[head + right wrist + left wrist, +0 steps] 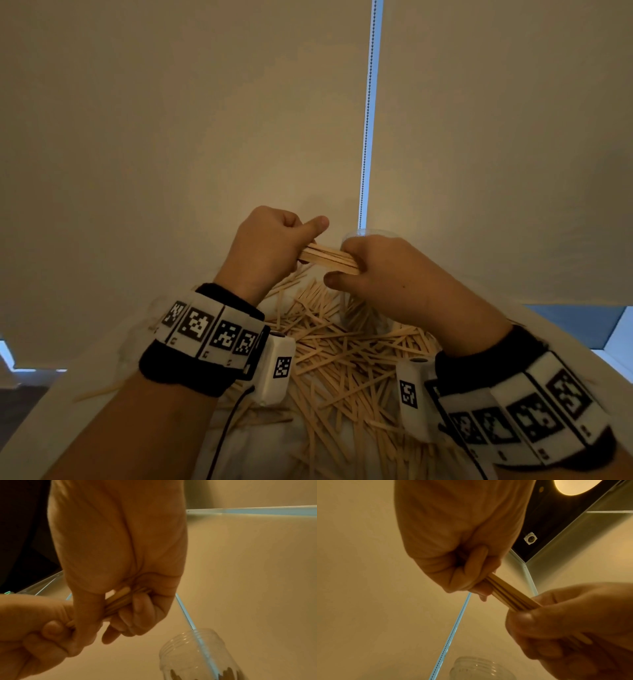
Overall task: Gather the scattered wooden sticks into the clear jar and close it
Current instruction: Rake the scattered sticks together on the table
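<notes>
Both hands hold one bundle of wooden sticks (327, 259) level above the table. My left hand (274, 245) grips its left end, thumb stretched over the top. My right hand (383, 270) grips the right end, fingers curled round it. The bundle (510, 595) shows between the two fists in the left wrist view, and its end (120, 599) pokes through the right fist. The clear jar (197, 655) stands open just behind and below the right hand, with some sticks inside; only its rim (359, 234) shows in the head view. Many loose sticks (342, 349) lie scattered below. No lid is visible.
The sticks lie on a white tabletop (102, 370) set against a beige roller blind (171, 137). A beaded cord (368, 120) hangs down by a bright gap right behind the jar. Wrist bands with black-and-white markers and small cameras sit on both forearms.
</notes>
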Tool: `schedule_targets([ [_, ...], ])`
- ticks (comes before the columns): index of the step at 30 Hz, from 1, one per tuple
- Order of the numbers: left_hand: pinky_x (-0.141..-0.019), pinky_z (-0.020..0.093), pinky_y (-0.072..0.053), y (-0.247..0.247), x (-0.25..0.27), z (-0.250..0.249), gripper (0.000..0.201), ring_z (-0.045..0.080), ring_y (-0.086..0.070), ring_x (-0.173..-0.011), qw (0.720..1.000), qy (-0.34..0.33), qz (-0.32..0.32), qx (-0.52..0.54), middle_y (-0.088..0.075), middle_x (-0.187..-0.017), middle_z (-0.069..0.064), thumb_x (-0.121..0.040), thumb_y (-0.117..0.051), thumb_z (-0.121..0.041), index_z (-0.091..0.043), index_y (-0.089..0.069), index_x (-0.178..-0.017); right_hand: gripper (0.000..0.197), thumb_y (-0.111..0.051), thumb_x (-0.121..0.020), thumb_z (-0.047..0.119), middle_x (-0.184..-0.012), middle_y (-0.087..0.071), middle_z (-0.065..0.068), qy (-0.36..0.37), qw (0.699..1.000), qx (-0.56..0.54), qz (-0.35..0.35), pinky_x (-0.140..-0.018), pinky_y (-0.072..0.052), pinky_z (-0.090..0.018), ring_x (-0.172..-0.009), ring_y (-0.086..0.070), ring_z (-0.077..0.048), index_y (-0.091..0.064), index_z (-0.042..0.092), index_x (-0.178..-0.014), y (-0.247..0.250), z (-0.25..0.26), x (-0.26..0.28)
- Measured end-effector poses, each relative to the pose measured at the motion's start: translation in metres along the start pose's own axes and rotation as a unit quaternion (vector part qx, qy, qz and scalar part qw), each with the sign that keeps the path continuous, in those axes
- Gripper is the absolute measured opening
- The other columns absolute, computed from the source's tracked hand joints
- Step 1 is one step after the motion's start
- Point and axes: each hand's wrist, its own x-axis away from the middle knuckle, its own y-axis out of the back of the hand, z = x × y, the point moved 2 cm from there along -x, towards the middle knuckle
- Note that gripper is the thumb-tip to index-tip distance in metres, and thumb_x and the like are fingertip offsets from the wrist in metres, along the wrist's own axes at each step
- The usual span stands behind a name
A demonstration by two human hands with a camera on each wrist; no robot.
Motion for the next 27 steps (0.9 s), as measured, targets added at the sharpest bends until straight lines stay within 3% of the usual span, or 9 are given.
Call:
schedule_targets([
  [3, -0.049, 0.025, -0.04, 0.008, -0.006, 0.009, 0.05, 0.014, -0.044, -0.038, 0.997, 0.027, -0.049, 0.058, -0.056, -0.047, 0.004, -0.086, -0.072, -0.05, -0.005, -0.068, -0.064, 0.032, -0.055, -0.09, 0.062, -0.077, -0.066, 0.005, -0.016, 0.997, -0.052, -0.053, -0.061, -0.049, -0.029, -0.071, -0.063, -0.011, -0.061, 0.032, -0.092, 0.008, -0.005, 0.001],
  [6, -0.046, 0.024, -0.038, 0.006, -0.009, 0.015, 0.048, 0.013, -0.041, -0.039, 0.986, 0.05, -0.056, 0.149, -0.059, -0.053, 0.006, -0.089, -0.072, -0.045, -0.001, -0.067, -0.069, 0.03, -0.045, -0.099, 0.054, -0.078, -0.067, 0.003, -0.007, 0.994, -0.064, -0.087, -0.065, -0.049, -0.029, -0.072, -0.063, -0.012, -0.067, 0.033, -0.097, 0.016, -0.007, 0.0],
  [11, -0.044, 0.023, -0.04, -0.009, -0.007, 0.017, 0.043, 0.011, -0.043, -0.041, 0.979, 0.047, -0.048, 0.193, -0.057, -0.055, 0.005, -0.091, -0.07, -0.043, -0.005, -0.067, -0.07, 0.031, -0.048, -0.1, 0.049, -0.058, -0.053, 0.006, -0.013, 0.988, -0.124, -0.087, -0.057, -0.043, -0.028, -0.049, -0.048, -0.004, -0.071, 0.029, -0.094, 0.019, -0.011, -0.002],
  [16, -0.043, 0.021, -0.04, -0.024, -0.003, 0.019, 0.041, 0.011, -0.043, -0.045, 0.961, 0.076, -0.022, 0.264, -0.056, -0.066, 0.013, -0.094, -0.067, -0.039, -0.002, -0.066, -0.078, 0.035, -0.05, -0.098, 0.05, -0.055, -0.049, 0.008, -0.028, 0.988, -0.134, -0.078, -0.055, -0.04, -0.024, -0.044, -0.047, 0.0, -0.072, 0.023, -0.094, 0.023, -0.019, -0.001],
  [18, -0.044, 0.02, -0.043, -0.032, 0.0, 0.016, 0.039, 0.011, -0.048, -0.047, 0.954, 0.089, 0.005, 0.286, -0.059, -0.064, 0.01, -0.097, -0.061, -0.04, -0.003, -0.065, -0.083, 0.034, -0.052, -0.098, 0.048, -0.06, -0.057, 0.005, -0.045, 0.986, -0.135, -0.088, -0.058, -0.047, -0.03, -0.05, -0.053, -0.003, -0.073, 0.023, -0.092, 0.027, -0.024, -0.002],
  [20, -0.049, 0.022, -0.05, -0.037, 0.001, 0.013, 0.042, 0.014, -0.058, -0.054, 0.943, 0.115, 0.031, 0.311, -0.066, -0.07, 0.009, -0.098, -0.056, -0.045, -0.004, -0.065, -0.095, 0.033, -0.054, -0.098, 0.047, -0.075, -0.068, -0.005, -0.07, 0.981, -0.145, -0.105, -0.069, -0.055, -0.039, -0.062, -0.06, -0.014, -0.074, 0.023, -0.091, 0.035, -0.031, 0.0],
  [23, -0.067, 0.029, -0.059, -0.039, 0.001, 0.016, 0.047, 0.02, -0.071, -0.077, 0.936, 0.148, 0.031, 0.318, -0.074, -0.094, 0.012, -0.097, -0.054, -0.051, -0.007, -0.063, -0.112, 0.032, -0.053, -0.099, 0.044, -0.072, -0.064, -0.002, -0.12, 0.972, -0.121, -0.164, -0.063, -0.045, -0.031, -0.065, -0.06, -0.019, -0.073, 0.02, -0.093, 0.054, -0.047, 0.004],
  [25, -0.076, 0.031, -0.059, -0.044, 0.002, 0.025, 0.047, 0.02, -0.07, -0.095, 0.952, 0.154, 0.023, 0.265, -0.071, -0.111, 0.011, -0.091, -0.065, -0.047, -0.012, -0.059, -0.121, 0.032, -0.052, -0.1, 0.041, -0.067, -0.058, 0.001, -0.154, 0.961, -0.086, -0.212, -0.058, -0.037, -0.03, -0.064, -0.057, -0.018, -0.072, 0.017, -0.094, 0.065, -0.061, 0.005],
  [27, -0.081, 0.033, -0.057, -0.056, 0.004, 0.035, 0.065, 0.019, -0.064, -0.107, 0.961, 0.172, 0.05, 0.211, -0.063, -0.125, 0.011, -0.08, -0.08, -0.042, -0.016, -0.05, -0.132, 0.032, -0.052, -0.1, 0.039, -0.069, -0.059, -0.002, -0.185, 0.95, -0.053, -0.245, -0.056, -0.034, -0.03, -0.063, -0.053, -0.015, -0.071, 0.014, -0.093, 0.068, -0.073, 0.003],
])
